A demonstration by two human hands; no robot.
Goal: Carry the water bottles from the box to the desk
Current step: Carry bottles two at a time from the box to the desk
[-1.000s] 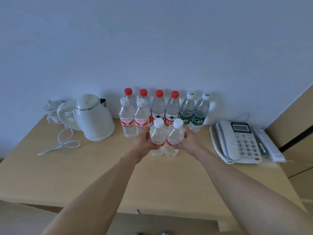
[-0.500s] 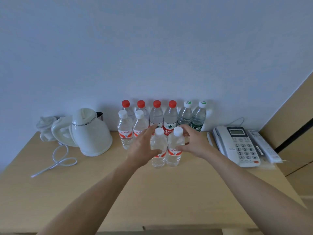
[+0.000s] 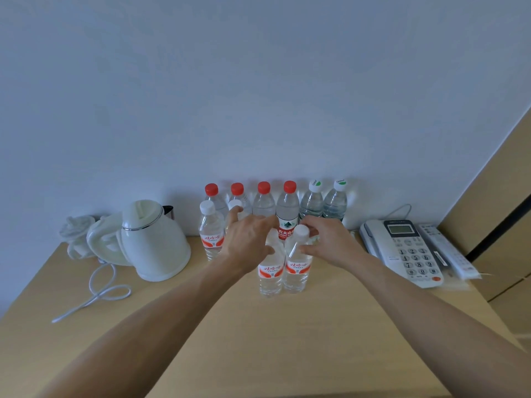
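Two clear water bottles with white caps and red labels stand side by side on the light wooden desk [image 3: 258, 346]: the left front bottle [image 3: 270, 275] and the right front bottle [image 3: 297, 268]. My left hand [image 3: 247, 239] hovers over the left bottle's top with fingers spread, hiding its cap. My right hand [image 3: 333, 242] is at the right bottle's neck, its fingers loosely apart around the cap. Behind them, against the wall, stand several red-capped bottles [image 3: 263, 202], two green-marked bottles [image 3: 334, 201] and a white-capped bottle [image 3: 211, 234]. No box is in view.
A white electric kettle [image 3: 152, 239] with its looped cord [image 3: 97, 291] sits at the left of the desk. A grey desk telephone [image 3: 408, 248] and a white remote [image 3: 448, 254] lie at the right, beside a wooden panel [image 3: 502, 196].
Both hands have let go of the two front bottles' bodies and risen to their tops with fingers spreading. The bottles stay standing on the desk. My view has tilted upward.
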